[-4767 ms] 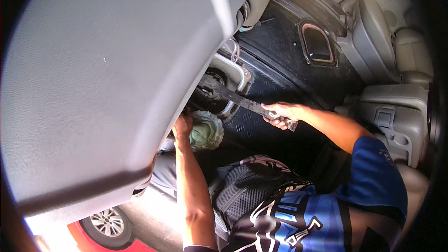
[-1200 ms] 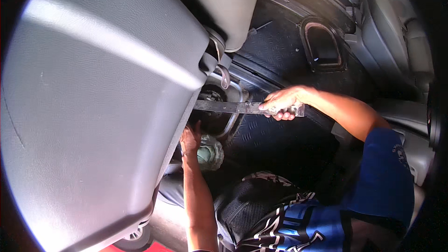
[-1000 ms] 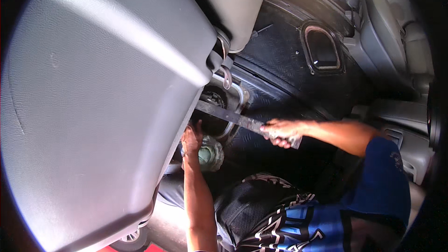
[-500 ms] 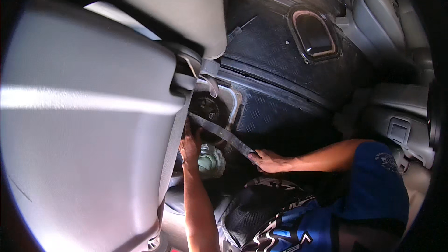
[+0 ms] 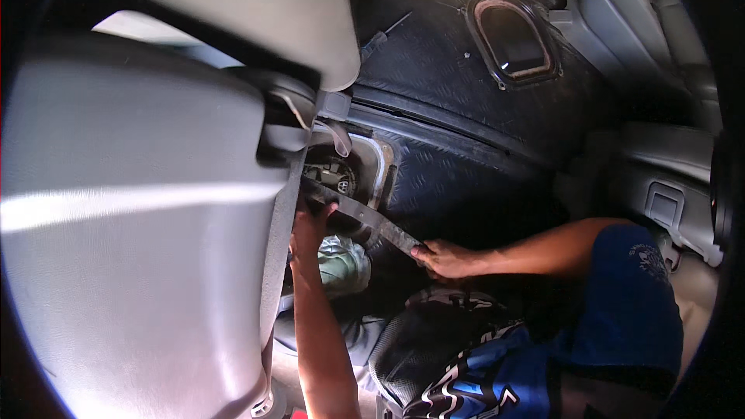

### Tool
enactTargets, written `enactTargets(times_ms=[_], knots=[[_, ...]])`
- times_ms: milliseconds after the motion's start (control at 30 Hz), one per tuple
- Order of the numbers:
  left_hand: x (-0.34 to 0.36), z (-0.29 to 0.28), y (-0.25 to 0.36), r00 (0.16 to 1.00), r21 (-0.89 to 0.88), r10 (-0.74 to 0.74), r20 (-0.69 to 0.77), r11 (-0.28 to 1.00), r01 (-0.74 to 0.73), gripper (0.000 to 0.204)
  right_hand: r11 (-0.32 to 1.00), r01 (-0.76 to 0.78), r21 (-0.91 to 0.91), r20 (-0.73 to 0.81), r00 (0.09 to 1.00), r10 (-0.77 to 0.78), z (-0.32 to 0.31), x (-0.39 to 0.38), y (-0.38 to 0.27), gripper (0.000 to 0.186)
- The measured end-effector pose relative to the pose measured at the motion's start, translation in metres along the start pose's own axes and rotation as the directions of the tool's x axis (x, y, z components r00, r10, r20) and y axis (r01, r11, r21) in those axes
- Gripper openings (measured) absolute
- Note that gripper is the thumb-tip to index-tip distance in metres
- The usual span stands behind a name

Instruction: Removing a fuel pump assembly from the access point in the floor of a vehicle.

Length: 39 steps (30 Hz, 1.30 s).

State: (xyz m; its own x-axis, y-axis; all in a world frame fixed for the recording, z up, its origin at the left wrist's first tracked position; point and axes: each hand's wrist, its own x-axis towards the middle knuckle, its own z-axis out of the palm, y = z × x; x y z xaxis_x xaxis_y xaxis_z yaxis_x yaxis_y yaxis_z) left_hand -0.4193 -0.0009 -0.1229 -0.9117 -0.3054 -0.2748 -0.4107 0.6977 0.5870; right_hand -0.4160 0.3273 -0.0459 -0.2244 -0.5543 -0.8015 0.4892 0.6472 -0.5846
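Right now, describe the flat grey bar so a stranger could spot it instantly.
Find the big grey seat filling the left. At its right edge is a pale-rimmed floor opening; the flat grey bar slants from there down to your right hand. Unlike the dark floor rail above, it's lighter and hand-held.
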Motion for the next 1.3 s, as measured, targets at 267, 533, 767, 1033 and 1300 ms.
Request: enactTargets(times_ms=[267, 533, 767, 1033, 1300], knots=[[0.007, -0.001, -0.006, 0.986, -0.224, 0.012, 0.168, 0.974, 0.026, 0.097, 0.986, 0.109, -0.126, -0.003, 0.994, -0.11, 0.017, 0.015, 0.021, 0.053], [-0.002, -0.006, 0.009, 1.0, -0.006, -0.014, 0.026, 1.0, 0.014, 0.09, 0.997, 0.016, -0.077, -0.08, 0.997, -0.022, 0.008, 0.002, 0.009, 0.055], [0.011, -0.011, 0.03, 0.937, 0.185, -0.26, 0.234, 0.958, 0.219, 0.088, 0.989, 0.11, -0.103, -0.119, 0.985, -0.122, 0.012, 0.017, 0.028, 0.066], [0.009, -0.002, 0.02, 0.988, 0.216, -0.005, 0.157, 0.976, -0.029, 0.139, 0.997, 0.063, -0.038, -0.096, 0.993, -0.067, 0.019, 0.025, 0.036, 0.062], [0.024, 0.013, -0.006, 0.981, -0.05, 0.147, 0.13, 0.989, -0.141, 0.119, 0.975, -0.102, 0.2, 0.025, 0.995, 0.099, 0.014, 0.01, 0.004, 0.051]])
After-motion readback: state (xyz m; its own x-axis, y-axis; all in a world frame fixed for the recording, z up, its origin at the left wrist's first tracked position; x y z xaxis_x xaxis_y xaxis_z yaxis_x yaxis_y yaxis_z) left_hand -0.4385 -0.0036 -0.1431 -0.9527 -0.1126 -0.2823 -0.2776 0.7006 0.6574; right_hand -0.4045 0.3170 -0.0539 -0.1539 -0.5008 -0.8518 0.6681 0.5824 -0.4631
